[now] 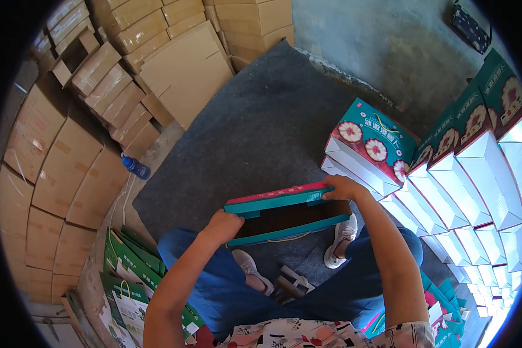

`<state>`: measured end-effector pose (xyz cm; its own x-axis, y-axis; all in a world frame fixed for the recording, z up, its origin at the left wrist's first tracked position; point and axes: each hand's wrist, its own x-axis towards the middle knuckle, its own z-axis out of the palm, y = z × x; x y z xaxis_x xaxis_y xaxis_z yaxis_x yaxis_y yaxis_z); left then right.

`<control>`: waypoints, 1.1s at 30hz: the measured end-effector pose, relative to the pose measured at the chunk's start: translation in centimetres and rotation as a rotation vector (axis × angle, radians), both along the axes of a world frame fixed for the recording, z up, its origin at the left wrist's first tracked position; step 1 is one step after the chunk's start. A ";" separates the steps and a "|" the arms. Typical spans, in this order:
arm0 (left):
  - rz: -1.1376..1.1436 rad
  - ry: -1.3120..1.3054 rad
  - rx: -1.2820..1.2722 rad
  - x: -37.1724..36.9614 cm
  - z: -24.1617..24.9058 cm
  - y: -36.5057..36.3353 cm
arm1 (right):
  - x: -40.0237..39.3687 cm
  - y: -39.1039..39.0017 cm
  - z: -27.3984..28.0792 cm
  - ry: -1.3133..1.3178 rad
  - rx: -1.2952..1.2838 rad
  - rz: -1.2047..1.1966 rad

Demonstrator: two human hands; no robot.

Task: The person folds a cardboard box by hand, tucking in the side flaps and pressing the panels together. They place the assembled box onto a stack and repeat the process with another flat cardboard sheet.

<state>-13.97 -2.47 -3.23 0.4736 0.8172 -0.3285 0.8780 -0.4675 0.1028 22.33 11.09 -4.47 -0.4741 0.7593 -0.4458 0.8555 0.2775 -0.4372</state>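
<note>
Teal gift box [284, 211], half-erected, held in the air over the person's lap, mid-frame, above the grey mat [255, 133] on the floor. Opening faces the camera, dark inside, pink strip along the top edge. Left hand [223, 225] has its grip closed on the near-left end of the box, at the lower corner. Right hand [343, 188] has its grip closed over the top right corner, fingers curled onto the upper edge. Handling, my read: thin printed carton, light, empty, stiff only along the folds, so the panels will bow or crease if squeezed mid-span. Glossy print probably a bit slick. Best hold is at the end corners and fold lines, both ends at once, as both hands are placed now. A cord handle seems to hang under the lower edge, too small to be sure. Right side: finished flower-print boxes [371, 148] stacked in a row running far to near. Near left: flat green carrier bags [124, 267] in a pile. Far left: brown shipping cartons [98, 81] stacked high, a blue bottle [136, 167] lying at their foot. Person is seated, blue trousers, white shoes on the mat.
</note>
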 end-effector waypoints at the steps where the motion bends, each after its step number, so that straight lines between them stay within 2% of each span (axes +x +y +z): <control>1: 0.007 -0.008 -0.011 -0.2 0.2 -0.2 | -0.1 0.0 -0.1 -0.027 0.012 0.004; 6: 0.039 -0.045 -0.062 -0.4 0.4 -1.9 | -2.1 -1.1 1.8 -0.217 0.105 0.072; 12: 0.068 -0.103 0.115 -0.3 1.1 -2.2 | -3.7 -1.2 1.3 -0.365 0.204 0.169; 18: 0.279 0.074 0.118 2.7 0.2 0.6 | -5.6 -2.1 0.5 -0.420 0.293 0.192; 21: 0.247 0.129 0.282 3.4 -2.3 2.5 | -5.6 -1.8 0.3 -0.433 0.308 0.221; 24: 0.230 0.129 -0.067 3.2 -3.1 4.8 | -5.4 -1.6 -0.9 -0.436 0.328 0.226; 28: 0.209 0.214 0.015 3.9 -4.3 4.7 | -5.7 -1.5 -1.8 -0.417 0.364 0.248; 33: 0.228 0.242 -0.016 4.2 -4.7 5.1 | -5.6 -1.9 -2.3 -0.417 0.410 0.246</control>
